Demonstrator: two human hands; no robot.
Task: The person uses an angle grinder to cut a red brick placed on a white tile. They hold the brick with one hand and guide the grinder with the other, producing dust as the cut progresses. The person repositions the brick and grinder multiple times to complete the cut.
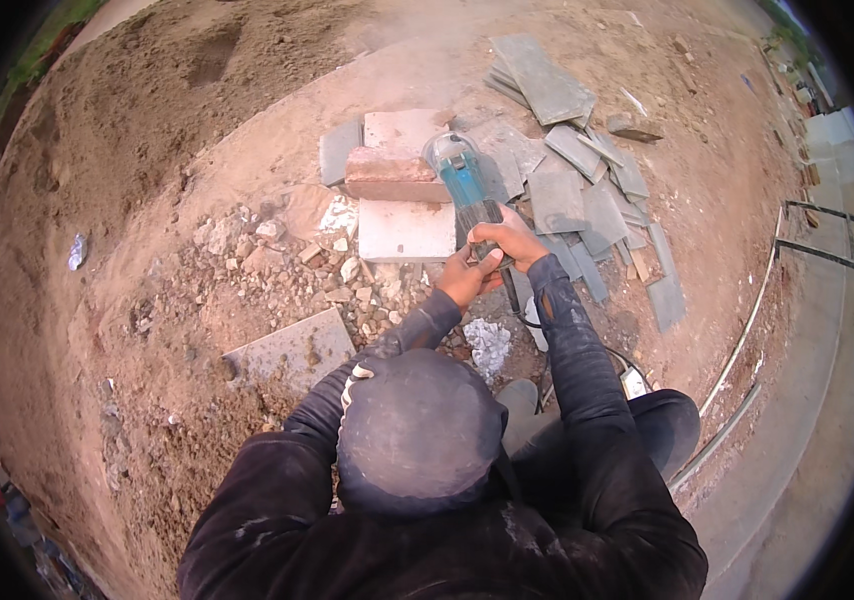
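A teal angle grinder points away from me, held in both hands. My right hand is wrapped round its dark rear body. My left hand grips the same end from the near left side, its fingers partly hidden. The grinder's round guard lies against the right end of a reddish stone block; whether the disc touches the stone is hidden. Under and around that block are a pale slab on the near side and another pale slab behind. Faint dust hangs beyond the grinder.
Several grey tiles lie in a loose heap on the right. Stone rubble covers the ground at left, with a speckled slab nearer me. A crumpled whitish wad and a dark cable lie near my legs.
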